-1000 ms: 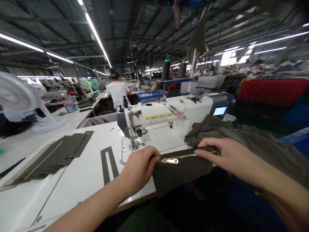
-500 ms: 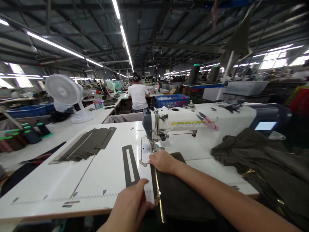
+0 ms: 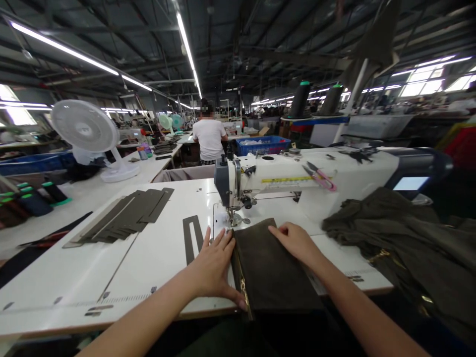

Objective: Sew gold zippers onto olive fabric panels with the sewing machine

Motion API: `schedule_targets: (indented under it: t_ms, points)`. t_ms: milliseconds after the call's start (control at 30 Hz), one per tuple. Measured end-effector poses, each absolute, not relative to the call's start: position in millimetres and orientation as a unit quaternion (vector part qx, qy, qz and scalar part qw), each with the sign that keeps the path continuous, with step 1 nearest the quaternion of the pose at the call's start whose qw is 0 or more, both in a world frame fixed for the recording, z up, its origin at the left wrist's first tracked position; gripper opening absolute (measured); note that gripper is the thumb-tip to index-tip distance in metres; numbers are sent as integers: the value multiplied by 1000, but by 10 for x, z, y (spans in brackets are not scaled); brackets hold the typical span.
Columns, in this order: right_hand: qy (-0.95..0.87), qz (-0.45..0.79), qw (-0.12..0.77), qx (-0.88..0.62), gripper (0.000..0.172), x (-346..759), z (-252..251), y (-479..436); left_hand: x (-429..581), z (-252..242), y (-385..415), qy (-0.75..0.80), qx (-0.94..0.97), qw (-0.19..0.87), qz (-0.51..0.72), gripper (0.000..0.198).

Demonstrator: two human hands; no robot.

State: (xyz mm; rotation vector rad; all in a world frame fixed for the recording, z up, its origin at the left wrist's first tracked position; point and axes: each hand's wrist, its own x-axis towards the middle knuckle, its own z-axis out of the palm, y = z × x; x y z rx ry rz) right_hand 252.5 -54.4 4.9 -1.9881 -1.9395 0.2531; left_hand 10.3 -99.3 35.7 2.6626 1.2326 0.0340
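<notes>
A dark olive fabric piece (image 3: 275,267) with a gold zipper (image 3: 242,285) along its left side lies before the needle of the white sewing machine (image 3: 238,198). My left hand (image 3: 213,270) rests spread on the fabric's left edge, its thumb by the zipper pull. At the far right corner, my right hand (image 3: 295,242) pinches the fabric's edge between thumb and fingers; some fingertips are hidden. Left of my left hand is a dark fabric strip with a long slot (image 3: 189,243), partly covered by the fingers.
Fanned dark fabric pieces (image 3: 126,215) lie on the left of the white table (image 3: 148,263). A bunched olive garment (image 3: 379,223) is piled at right. Pink-handled snips (image 3: 322,179) sit on the machine arm. A white fan (image 3: 89,126) and a seated person (image 3: 208,136) are beyond.
My left hand has moved forward from the table's front edge onto the fabric. My right hand has shifted right from near the needle to the fabric's far corner. The fabric lies flatter.
</notes>
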Motion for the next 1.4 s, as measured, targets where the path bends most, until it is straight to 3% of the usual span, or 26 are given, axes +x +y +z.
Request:
schedule_targets:
  t_ms: [133, 367, 500, 600, 700, 833, 967, 1133, 1233, 1400]
  points:
    - [-674, 85, 188, -709, 39, 2449, 55, -435, 172, 375, -959, 416, 902, 115, -26, 122]
    - [-696, -23, 136, -704, 22, 2420, 1, -459, 181, 363, -944, 418, 901, 104, -51, 121]
    - [-728, -79, 133, -668, 25, 2290, 99, -551, 166, 320, -950, 417, 902, 100, -49, 122]
    - [-808, -100, 164, -557, 37, 2100, 81, -698, 172, 309, -959, 419, 901, 99, -48, 123]
    - [-874, -50, 166, -454, 48, 1943, -63, -848, 191, 324, -947, 421, 900, 96, -51, 125]
    - [-872, 15, 127, -473, 54, 1897, -182, -914, 210, 369, -939, 427, 897, 92, -65, 127]
    - [-867, 22, 114, -485, 54, 1913, -158, -904, 190, 399, -1197, 419, 904, 87, -29, 117]
    - [-864, 13, 117, -490, 52, 1899, -159, -906, 100, 349, -1815, 354, 932, 76, 18, 80]
    - [-863, 15, 122, -489, 52, 1895, -159, -897, -77, 316, -1922, 324, 944, 42, 56, 71]
    - [-892, 17, 136, -431, 49, 1915, -174, -878, -476, 211, -1733, 498, 859, -75, 90, 95]
